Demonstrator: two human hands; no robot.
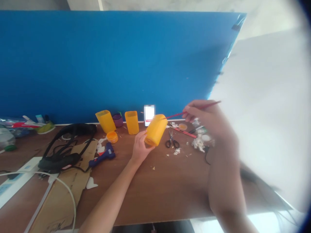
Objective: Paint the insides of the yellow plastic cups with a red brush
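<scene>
My left hand [141, 147] is closed around the lower end of a yellow cup-like container [156, 130], which it holds tilted above the table. In my right hand [198, 111] is a thin red paintbrush [175, 115], pinched near its middle. The brush's tip meets the container's upper edge; whether it touches the inside or the outside I cannot tell. Two similar yellow containers, one leaning [106, 121] and one upright [132, 123], stand at the back. In front of them sits a small jar of orange-yellow paint [112, 137].
Black-handled scissors [172, 140] and white scraps [199, 143] lie on the brown table [155, 191]. To the left are a blue glue gun [103, 156], a black headset [65, 152], cardboard [70, 191] and a white power strip [19, 178]. A blue panel [121, 64] stands behind.
</scene>
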